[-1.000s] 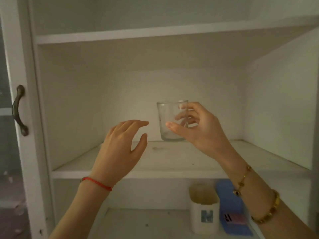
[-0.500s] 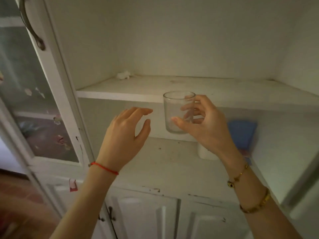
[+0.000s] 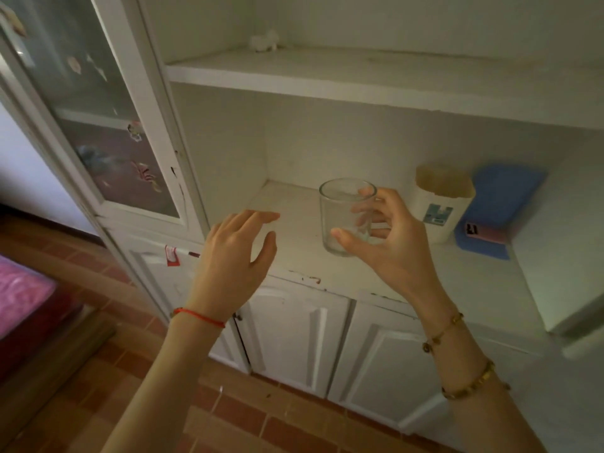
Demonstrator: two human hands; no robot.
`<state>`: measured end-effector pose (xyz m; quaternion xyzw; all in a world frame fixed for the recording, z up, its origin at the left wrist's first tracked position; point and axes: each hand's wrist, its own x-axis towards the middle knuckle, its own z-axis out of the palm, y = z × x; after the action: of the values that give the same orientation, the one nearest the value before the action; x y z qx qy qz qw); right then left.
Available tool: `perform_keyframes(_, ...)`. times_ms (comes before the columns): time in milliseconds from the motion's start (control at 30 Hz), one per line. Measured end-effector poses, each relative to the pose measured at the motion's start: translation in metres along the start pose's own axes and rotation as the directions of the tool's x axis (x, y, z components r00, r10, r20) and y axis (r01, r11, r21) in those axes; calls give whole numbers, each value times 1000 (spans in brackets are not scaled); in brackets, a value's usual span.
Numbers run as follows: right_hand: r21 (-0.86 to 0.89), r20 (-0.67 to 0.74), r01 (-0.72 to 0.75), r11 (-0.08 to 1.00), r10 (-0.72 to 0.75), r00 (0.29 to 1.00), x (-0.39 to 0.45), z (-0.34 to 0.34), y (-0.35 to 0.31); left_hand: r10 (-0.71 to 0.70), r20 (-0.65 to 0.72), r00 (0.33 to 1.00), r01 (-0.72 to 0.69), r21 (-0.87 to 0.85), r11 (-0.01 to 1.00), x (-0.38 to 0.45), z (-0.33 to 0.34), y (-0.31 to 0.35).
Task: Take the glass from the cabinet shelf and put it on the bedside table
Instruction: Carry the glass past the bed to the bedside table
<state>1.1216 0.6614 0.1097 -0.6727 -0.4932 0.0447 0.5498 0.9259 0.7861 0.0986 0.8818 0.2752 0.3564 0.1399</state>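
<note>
A clear empty glass (image 3: 340, 210) is held upright in the air in front of the white cabinet, below the upper shelf (image 3: 359, 76). My right hand (image 3: 389, 243) grips it from the right, thumb on the near side and fingers behind it. To the left of the glass, about a hand's width away, my left hand (image 3: 233, 259) hovers with fingers spread and holds nothing. No bedside table is in sight.
On the lower shelf (image 3: 294, 256) stand a white container (image 3: 439, 207) and a blue box (image 3: 496, 210) at the right. A small white object (image 3: 264, 42) lies on the upper shelf. An open glass door (image 3: 108, 125) hangs at left. Pink bedding (image 3: 23, 299) is at far left.
The glass has left the upper shelf in my right hand and come down and towards me. The view has tilted down, showing the lower doors and tiled floor.
</note>
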Motion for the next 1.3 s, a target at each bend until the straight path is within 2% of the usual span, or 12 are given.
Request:
perform_keyframes(367, 72, 165, -37, 997, 25, 986, -30, 47, 26, -276, 39, 960, 270, 109, 957, -71, -1, -23)
perform_keyframes(667, 147, 359, -39, 988, -17, 933, -44, 98, 27, -440, -111, 891, 454, 170, 875, -132, -19, -35)
perform_keyframes(967, 245, 568, -31, 969, -117, 815, -56, 177, 1, -580, -254, 774, 631, 236, 739, -192, -60, -62)
perform_keyframes(1200, 305, 683, -24, 952, -201, 703, -68, 269, -39, -664, -393, 636, 764, 200, 613, -244, -105, -101)
perform_keyframes(1300, 350, 723, -37, 936, -245, 646, -77, 318, -64, -709, -432, 557, 825, 190, 532, -268, -131, -123)
